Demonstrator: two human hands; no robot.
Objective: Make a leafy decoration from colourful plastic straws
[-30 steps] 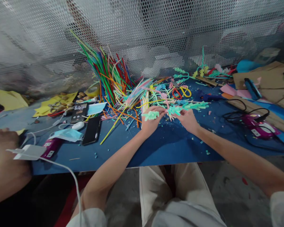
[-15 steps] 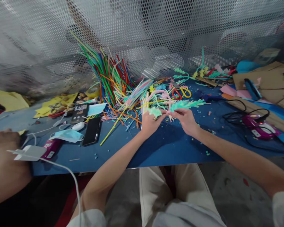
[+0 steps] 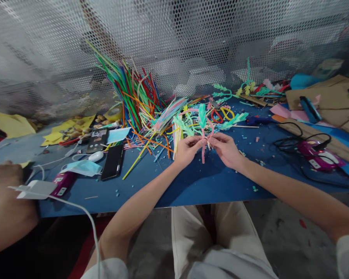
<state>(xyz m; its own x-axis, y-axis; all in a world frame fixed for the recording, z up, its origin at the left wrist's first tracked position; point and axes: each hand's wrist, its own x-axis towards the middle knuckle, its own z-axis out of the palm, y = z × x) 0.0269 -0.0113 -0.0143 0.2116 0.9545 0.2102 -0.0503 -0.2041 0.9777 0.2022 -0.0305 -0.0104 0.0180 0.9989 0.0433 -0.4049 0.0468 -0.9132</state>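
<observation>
Two hands meet above the blue surface [image 3: 192, 186], both pinched on one pink stem with green leafy pieces [image 3: 203, 133]; left hand [image 3: 188, 150] grips the stem from the left, fingers closed on it; right hand [image 3: 227, 149] grips it from the right, fingers likewise closed; stem stands roughly upright between them, its green tops fanned above the fingers, its pink tail hanging just below; behind the stem lies a heap of coloured sticks [image 3: 139, 100], against a perforated metal screen [image 3: 174, 38]; left of the stem, well apart, a black phone [image 3: 113, 161] and a face mask [image 3: 82, 167]; right of the stem, a purple glue gun [image 3: 318, 157]; far left, another person's hand [image 3: 2, 174] rests on the surface
</observation>
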